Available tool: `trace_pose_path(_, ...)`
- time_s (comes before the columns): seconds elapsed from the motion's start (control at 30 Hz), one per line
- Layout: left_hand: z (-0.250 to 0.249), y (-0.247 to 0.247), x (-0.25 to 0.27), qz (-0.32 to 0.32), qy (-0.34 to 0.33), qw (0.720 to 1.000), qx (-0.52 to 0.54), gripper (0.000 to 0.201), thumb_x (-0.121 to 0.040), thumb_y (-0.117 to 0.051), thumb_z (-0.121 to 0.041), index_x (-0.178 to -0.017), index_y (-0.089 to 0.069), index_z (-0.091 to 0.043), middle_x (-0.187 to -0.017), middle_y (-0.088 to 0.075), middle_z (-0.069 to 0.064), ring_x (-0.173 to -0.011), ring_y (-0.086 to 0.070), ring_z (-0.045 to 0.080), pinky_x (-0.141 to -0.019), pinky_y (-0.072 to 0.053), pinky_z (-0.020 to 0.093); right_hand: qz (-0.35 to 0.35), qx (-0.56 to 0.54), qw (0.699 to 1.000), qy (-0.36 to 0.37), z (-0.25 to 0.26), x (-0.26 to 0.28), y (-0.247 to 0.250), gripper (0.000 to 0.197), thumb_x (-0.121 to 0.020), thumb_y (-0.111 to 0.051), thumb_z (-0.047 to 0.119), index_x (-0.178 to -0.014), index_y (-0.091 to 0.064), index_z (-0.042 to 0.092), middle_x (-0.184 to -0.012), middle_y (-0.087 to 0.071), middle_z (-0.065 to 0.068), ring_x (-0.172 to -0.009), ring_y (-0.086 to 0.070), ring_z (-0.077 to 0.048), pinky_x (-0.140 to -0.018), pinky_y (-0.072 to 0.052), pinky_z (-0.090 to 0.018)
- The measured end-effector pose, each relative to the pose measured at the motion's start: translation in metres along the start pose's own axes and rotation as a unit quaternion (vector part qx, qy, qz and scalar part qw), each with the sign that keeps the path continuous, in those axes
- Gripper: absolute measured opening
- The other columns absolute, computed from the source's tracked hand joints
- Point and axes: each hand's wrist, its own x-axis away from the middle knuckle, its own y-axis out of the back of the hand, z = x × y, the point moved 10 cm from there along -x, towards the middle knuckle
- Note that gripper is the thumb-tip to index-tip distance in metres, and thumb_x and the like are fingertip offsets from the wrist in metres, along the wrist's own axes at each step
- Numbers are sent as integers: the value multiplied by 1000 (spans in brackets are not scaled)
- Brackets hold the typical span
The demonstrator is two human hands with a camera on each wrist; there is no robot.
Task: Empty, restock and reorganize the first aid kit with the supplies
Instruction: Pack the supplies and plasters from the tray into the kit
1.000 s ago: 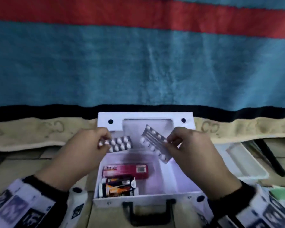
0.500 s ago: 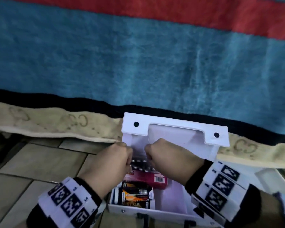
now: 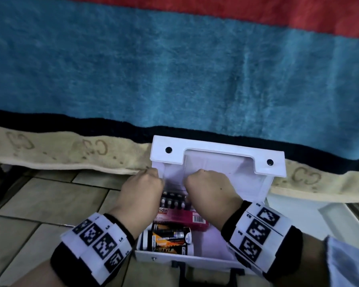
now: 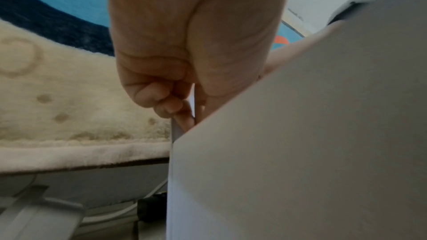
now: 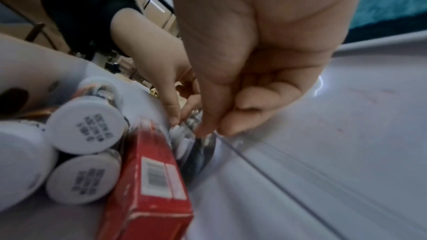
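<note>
Your left hand (image 3: 141, 193) and right hand (image 3: 205, 191) each pinch the blister packs (image 3: 173, 200), standing them just behind the red carton (image 3: 182, 219) inside the open first aid kit (image 3: 265, 189).

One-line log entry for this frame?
phase: restock | left hand, right hand: pinching blister packs | place: kit, behind red box

In the head view, both ends of the silver blister strips of white pills (image 3: 173, 200) lie hidden under the left hand (image 3: 140, 195) and right hand (image 3: 208, 193). The red cardboard box (image 3: 180, 217) shows only "cidin"; the right wrist view is blurred.
</note>
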Motion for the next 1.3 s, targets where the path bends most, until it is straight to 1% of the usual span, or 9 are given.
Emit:
trace_pose_path(0.13, -9, 14, 2, -1, -16, 1000, -19, 12, -82, -61, -9, -84, -66, -20, -96, -56, -3, -88, -57, 16, -67, -47, 28, -60, -68, 993, -74, -36, 20, 33, 17, -85, -65, 33, -92, -68, 17, -96, -69, -6, -90, -65, -27, -65, -43, -29)
trace_pose_path(0.3, -52, 58, 8, -2, -80, 997, 5, 14, -86, -60, -38, -91, -62, -25, -99, -53, -5, -93, -56, 16, -71, -42, 27, -140, -229, 945, -189, -112, 103, 95, 26, -70, -72, 50, -71, -71, 23, -61, -69, 0, -58, -66, -14, -58, -52, -28)
trace_pose_path(0.43, -124, 68, 25, 53, -175, 982, 39, 23, -85, -58, -47, -100, -58, -28, -104, -49, -9, -94, -54, 13, -77, -46, 29, -228, -282, 892, -270, -162, 196, 101, 31, -67, -68, 53, -67, -70, 22, -54, -68, -1, -45, -61, -10, -50, -50, -29)
trace_pose_path(0.67, -232, 16, 62, 172, -334, 926, 49, 31, -82, -65, -40, -107, -60, -23, -110, -52, -5, -101, -54, 16, -83, -46, 32, -108, -233, 879, -402, -189, 274, -1, 10, -75, -74, 34, -77, -70, 25, -52, -61, 9, -45, -53, 2, -44, -38, -9)
trace_pose_path(0.77, -281, -27, 84, 218, -421, 879, -45, 40, -77, -72, -33, -110, -58, -14, -112, -52, 5, -100, -55, 25, -78, -46, 33, -44, -190, 884, -425, -186, 293, -48, 11, -78, -70, 36, -86, -69, 28, -66, -57, 12, -63, -53, -4, -57, -40, -12)
trace_pose_path(0.83, -300, -47, 90, 223, -449, 861, -89, 43, -79, -71, -27, -115, -55, -11, -116, -50, 9, -101, -55, 29, -74, -44, 34, -34, -184, 884, -428, -185, 293, -66, 14, -79, -67, 34, -92, -67, 28, -83, -62, 7, -80, -58, -12, -72, -46, -25)
trace_pose_path(1.03, -318, -80, 83, 231, -404, 869, -166, 40, -86, -60, -16, -124, -50, -9, -126, -49, 11, -110, -55, 30, -73, -36, 30, 17, -91, 950, -298, -174, 254, -75, 50, -80, -59, 12, -127, -53, 27, -128, -55, 0, -120, -45, -22, -100, -35, -32)
trace_pose_path(1.17, -324, -87, 85, 228, -415, 867, -156, 29, -90, -49, -8, -118, -53, -6, -119, -50, 13, -102, -57, 31, -67, -36, 30, 110, -31, 957, -266, -170, 240, -92, 46, -78, -65, 19, -123, -55, 22, -125, -55, -4, -119, -42, -27, -101, -36, -41)
trace_pose_path(1.3, -321, -82, 79, 222, -399, 884, -99, 19, -89, -51, -10, -106, -56, -4, -110, -57, 15, -96, -60, 32, -64, -37, 30, 118, -48, 954, -270, -168, 234, -98, 35, -84, -54, 22, -118, -54, 16, -121, -56, -8, -117, -45, -28, -96, -36, -39)
